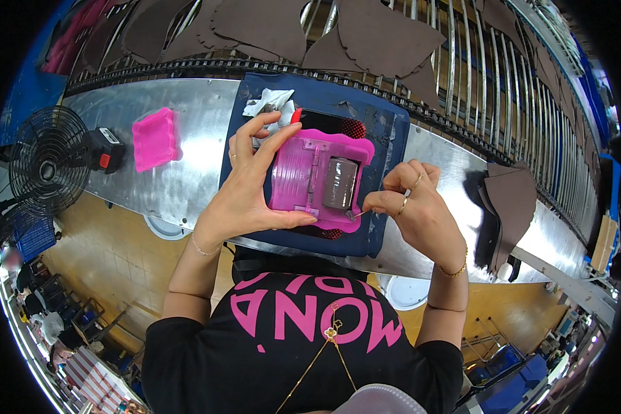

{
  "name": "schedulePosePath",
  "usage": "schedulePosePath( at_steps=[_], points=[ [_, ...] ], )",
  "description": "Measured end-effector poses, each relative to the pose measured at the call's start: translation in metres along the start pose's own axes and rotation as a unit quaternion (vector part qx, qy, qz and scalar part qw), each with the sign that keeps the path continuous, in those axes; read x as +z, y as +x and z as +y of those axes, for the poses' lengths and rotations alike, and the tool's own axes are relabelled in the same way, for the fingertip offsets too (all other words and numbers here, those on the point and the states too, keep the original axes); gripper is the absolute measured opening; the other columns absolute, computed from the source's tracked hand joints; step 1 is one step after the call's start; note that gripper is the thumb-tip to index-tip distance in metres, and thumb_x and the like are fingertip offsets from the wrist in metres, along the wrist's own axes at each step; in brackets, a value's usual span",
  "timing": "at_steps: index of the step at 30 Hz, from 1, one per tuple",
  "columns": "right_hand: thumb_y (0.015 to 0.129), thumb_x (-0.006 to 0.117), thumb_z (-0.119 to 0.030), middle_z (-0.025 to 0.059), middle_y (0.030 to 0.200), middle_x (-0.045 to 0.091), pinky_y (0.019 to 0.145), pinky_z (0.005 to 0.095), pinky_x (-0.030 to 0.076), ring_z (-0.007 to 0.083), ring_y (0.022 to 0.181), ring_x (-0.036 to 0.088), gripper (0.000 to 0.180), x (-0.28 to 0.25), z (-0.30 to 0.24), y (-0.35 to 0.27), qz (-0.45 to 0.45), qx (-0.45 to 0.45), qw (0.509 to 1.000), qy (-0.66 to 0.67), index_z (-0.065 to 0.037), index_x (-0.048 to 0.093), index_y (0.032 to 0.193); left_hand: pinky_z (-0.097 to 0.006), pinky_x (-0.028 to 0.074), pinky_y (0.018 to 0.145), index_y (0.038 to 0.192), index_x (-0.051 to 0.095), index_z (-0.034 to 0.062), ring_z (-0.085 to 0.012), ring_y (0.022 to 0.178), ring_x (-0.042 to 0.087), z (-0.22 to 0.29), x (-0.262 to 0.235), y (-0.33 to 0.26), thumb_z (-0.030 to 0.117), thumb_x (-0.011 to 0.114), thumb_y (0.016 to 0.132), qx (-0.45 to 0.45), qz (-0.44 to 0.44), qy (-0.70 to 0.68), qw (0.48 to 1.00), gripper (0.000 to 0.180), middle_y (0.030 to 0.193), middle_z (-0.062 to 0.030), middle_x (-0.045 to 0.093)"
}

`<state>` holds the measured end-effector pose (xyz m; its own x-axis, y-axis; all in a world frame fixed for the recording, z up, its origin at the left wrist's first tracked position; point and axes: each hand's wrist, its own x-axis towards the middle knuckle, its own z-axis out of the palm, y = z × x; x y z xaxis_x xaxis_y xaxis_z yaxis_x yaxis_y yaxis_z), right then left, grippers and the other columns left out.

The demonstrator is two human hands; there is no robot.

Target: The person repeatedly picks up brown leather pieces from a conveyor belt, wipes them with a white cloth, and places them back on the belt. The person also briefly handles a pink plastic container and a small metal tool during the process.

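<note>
My left hand [245,185] grips a pink plastic box [291,178] by its left side, fingers along the far edge and thumb along the near one. Set into the right part of this box is a dark, shiny roller [339,183]. At the box's lower right corner, my right hand [421,207] is closed in a pinch on a thin metal rod [357,214], whose tip touches the corner. Under the box lies a dark blue mat [386,148]. A crumpled white cloth or paper [269,101] rests behind my left fingers, beside a small red piece [296,116].
On the metal table [207,103] lies a pink wavy-edged lid [154,140], with a black fan [48,162] at the left. Dark brown cut pieces [383,41] lie on the rod conveyor [455,62] along the far side. More brown pieces [510,207] are stacked at right.
</note>
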<state>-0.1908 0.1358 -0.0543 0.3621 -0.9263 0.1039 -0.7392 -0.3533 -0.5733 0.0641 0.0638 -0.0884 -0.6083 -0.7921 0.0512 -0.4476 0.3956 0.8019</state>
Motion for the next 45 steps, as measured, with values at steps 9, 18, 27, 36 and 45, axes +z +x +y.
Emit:
schedulePosePath(
  at_steps=[9,18,27,36,45],
  points=[
    [0.071,0.069,-0.007,0.0014,0.078,0.042,0.078,0.0331,0.032,0.0198,0.078,0.046,0.012,-0.003,-0.002,-0.002,-0.028,0.010,0.999,0.012,-0.015,0.069,0.080,-0.046,0.030,0.103,0.138,0.042,0.0099,-0.0341,0.124,0.028,0.001,-0.001,0.000,0.043,0.088,0.052,0.003,0.002,0.001,1.000,0.103,0.140,-0.0137,0.027],
    [0.072,0.070,-0.007,0.0023,0.079,0.043,0.078,0.0328,0.030,0.0199,0.078,0.046,0.011,-0.021,-0.003,-0.002,-0.004,0.037,0.996,0.082,-0.014,0.068,0.081,-0.046,0.031,0.104,0.139,0.040,0.0099,-0.0346,0.126,0.028,0.004,-0.003,-0.001,0.044,0.088,0.051,-0.004,0.004,-0.013,1.000,0.106,0.139,-0.0140,0.027],
    [0.079,0.067,-0.008,0.0066,0.079,0.055,0.067,0.0339,0.044,0.0214,0.072,0.056,0.008,-0.010,0.025,0.111,0.047,-0.059,0.988,0.137,-0.008,0.070,0.086,-0.044,0.032,0.102,0.135,0.043,0.0092,-0.0323,0.124,0.035,-0.029,-0.019,-0.012,0.032,0.078,0.074,-0.072,0.172,-0.055,0.981,0.074,0.134,-0.0131,0.037],
    [0.076,0.071,-0.029,0.0067,0.089,0.068,0.074,0.0402,0.040,0.0245,0.087,0.064,0.020,0.074,0.057,0.213,-0.199,-0.025,0.979,0.025,-0.015,0.072,0.090,-0.046,0.031,0.101,0.131,0.045,0.0154,-0.0342,0.119,0.037,-0.075,0.006,0.008,0.029,0.085,0.061,-0.106,0.194,0.187,0.957,0.082,0.135,-0.0127,0.033],
    [0.074,0.070,-0.025,0.0015,0.083,0.070,0.077,0.0437,0.037,0.0222,0.089,0.064,0.016,0.075,0.070,0.220,-0.306,-0.031,0.951,-0.043,-0.017,0.073,0.088,-0.047,0.031,0.096,0.099,0.064,0.0146,-0.0330,0.118,0.038,-0.086,0.015,0.023,0.025,0.082,0.066,-0.104,0.221,0.162,0.956,0.039,0.131,-0.0092,0.040]
  ],
)
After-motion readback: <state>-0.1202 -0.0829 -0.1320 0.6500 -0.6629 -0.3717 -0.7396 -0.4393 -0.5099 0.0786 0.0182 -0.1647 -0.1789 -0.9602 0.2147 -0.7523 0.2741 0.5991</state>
